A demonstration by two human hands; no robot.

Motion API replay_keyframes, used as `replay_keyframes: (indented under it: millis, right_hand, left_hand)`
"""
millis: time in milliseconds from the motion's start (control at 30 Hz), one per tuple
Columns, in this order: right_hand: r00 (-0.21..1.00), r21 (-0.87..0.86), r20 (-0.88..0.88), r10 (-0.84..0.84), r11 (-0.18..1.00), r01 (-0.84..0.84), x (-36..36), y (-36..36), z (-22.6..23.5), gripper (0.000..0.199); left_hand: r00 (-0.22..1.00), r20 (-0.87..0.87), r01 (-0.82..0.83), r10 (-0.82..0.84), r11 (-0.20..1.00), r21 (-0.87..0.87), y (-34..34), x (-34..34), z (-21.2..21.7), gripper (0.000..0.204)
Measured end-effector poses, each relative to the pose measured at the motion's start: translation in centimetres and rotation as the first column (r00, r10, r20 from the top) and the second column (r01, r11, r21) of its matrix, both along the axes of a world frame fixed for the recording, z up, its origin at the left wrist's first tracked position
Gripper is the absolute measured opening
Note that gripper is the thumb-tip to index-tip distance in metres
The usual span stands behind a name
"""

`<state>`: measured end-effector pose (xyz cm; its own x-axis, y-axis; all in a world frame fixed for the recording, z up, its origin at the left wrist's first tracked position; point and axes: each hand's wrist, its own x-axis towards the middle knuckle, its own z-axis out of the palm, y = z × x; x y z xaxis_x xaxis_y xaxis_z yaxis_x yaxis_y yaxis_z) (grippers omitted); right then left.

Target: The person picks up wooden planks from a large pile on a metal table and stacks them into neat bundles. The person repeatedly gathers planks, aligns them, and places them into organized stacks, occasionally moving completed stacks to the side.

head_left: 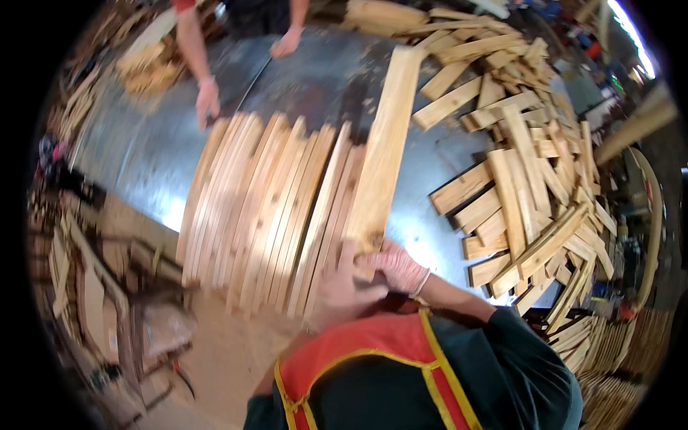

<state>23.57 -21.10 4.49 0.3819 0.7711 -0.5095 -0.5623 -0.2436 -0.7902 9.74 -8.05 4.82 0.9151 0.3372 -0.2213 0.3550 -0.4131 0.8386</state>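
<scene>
A long pale wooden board (387, 143) slants away from me over the metal tabletop, with a dark knot at its near end. My right hand (401, 268), in a pale knitted glove with reddish marks, is closed round that near end. At the board's near left corner is my left hand (345, 288), blurred, its thumb and fingers spread apart. Just left of the board, a row of similar boards (265, 208) stands on edge, packed side by side, with uneven ends and a dark gap near the right side.
Across the table (315, 79), a co-worker's gloved hand (207, 100) is by the row's far left end; the other hand (287, 43) touches a thin dark rod (254, 84). A heap of short wooden pieces (516, 186) covers the right side. More wood (150, 68) lies far left.
</scene>
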Motion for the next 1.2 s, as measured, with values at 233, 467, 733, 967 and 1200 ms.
replay_keyframes:
  millis: [233, 467, 733, 967, 1200]
  right_hand:
    - [0.918, -0.064, -0.245, -0.311, 0.95, 0.305, 4.3, -3.9, -1.3, 0.049]
    - [0.718, -0.219, 0.579, -0.386, 0.775, 0.593, 27.7, -8.6, 4.6, 0.041]
    - [0.245, -0.087, 0.944, -0.221, 0.55, 0.831, 34.7, -8.8, 1.6, 0.066]
    - [-0.032, 0.371, 0.829, -0.558, 0.506, 0.778, 57.9, -11.9, 14.1, 0.072]
    - [0.781, 0.036, 0.59, -0.203, 0.974, 0.226, 34.5, -7.7, -4.0, 0.052]
  left_hand:
    - [0.971, 0.227, -0.075, -0.075, 0.806, 0.587, 1.6, -4.0, -3.8, 0.095]
    - [0.957, -0.096, -0.238, 0.274, 0.93, 0.281, 0.1, -3.1, -3.6, 0.086]
    - [0.983, -0.022, -0.167, 0.18, 0.946, 0.277, 0.2, -2.0, -6.4, 0.08]
    - [0.954, -0.184, -0.162, 0.238, 0.922, 0.351, -0.8, -2.6, -0.9, 0.085]
    - [0.72, 0.021, -0.523, 0.694, 0.522, 0.673, 0.1, -11.9, -6.6, 0.09]
